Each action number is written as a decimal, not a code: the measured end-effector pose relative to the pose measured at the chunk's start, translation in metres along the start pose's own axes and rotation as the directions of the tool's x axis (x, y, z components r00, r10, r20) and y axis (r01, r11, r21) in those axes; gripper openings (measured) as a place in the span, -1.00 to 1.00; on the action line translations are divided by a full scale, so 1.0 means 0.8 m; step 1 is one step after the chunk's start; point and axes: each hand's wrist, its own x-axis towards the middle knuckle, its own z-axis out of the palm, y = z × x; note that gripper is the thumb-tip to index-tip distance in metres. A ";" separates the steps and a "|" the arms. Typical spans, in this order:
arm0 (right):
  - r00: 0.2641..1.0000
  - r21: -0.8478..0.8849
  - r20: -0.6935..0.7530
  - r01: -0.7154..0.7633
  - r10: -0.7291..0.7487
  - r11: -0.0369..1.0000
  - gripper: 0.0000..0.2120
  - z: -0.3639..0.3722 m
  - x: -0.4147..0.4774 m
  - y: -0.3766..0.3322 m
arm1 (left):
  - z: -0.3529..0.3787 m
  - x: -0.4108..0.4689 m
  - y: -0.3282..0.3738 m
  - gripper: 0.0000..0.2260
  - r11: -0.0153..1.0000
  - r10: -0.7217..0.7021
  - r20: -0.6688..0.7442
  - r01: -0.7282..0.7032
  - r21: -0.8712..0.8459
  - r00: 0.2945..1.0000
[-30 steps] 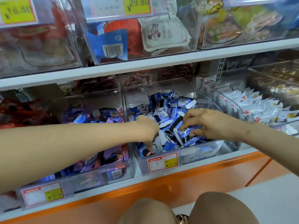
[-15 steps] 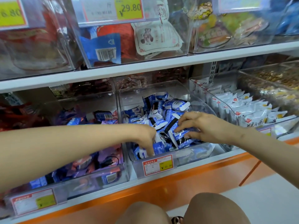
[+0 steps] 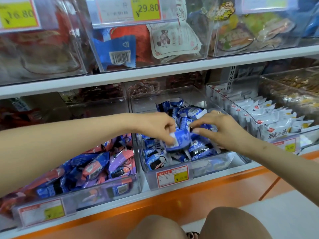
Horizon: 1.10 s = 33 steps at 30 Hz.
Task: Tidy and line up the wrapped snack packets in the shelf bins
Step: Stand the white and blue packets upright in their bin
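Left hand (image 3: 155,128) and right hand (image 3: 222,131) raised one blue-and-white wrapped snack packet (image 3: 180,139) above the clear plastic bin (image 3: 207,168), fingers (image 3: 165,133) pinching its ends, so straightening looked underway.

We are in a shop, at a shelf display of loose snacks. White shelf boards (image 3: 155,71) carry rows of clear plastic bins (image 3: 172,99), each heaped with wrapped goods: blue snack packets (image 3: 198,149) in one, white packets (image 3: 272,118) in the next. On the upper bins we read yellow price tags, 29.80 (image 3: 145,9) and 16.80 (image 3: 18,14). A red-framed price label (image 3: 172,175) fronts the lower middle bin, and a barcode (image 3: 120,56) shows on one wrapper.
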 end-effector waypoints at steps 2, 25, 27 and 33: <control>0.996 0.275 0.061 -0.086 0.071 0.958 -0.77 -0.002 0.004 -0.015 | -0.001 -0.007 0.005 -0.85 0.996 0.079 -0.302 -0.060 0.070 0.950; 0.947 0.700 0.012 -0.237 0.320 0.673 -0.58 -0.001 0.014 -0.045 | -0.003 -0.008 -0.012 -0.79 0.579 -0.137 -0.282 -0.154 -0.800 0.950; 0.941 0.663 0.063 -0.288 0.332 0.691 -0.52 0.008 0.018 -0.052 | -0.002 -0.014 -0.008 -0.79 0.586 -0.114 -0.352 -0.223 -0.779 0.929; 0.959 0.637 0.004 -0.221 0.283 0.739 -0.80 0.009 0.034 -0.057 | 0.003 -0.051 -0.034 -0.72 0.927 -0.098 -0.543 -0.123 -0.355 0.834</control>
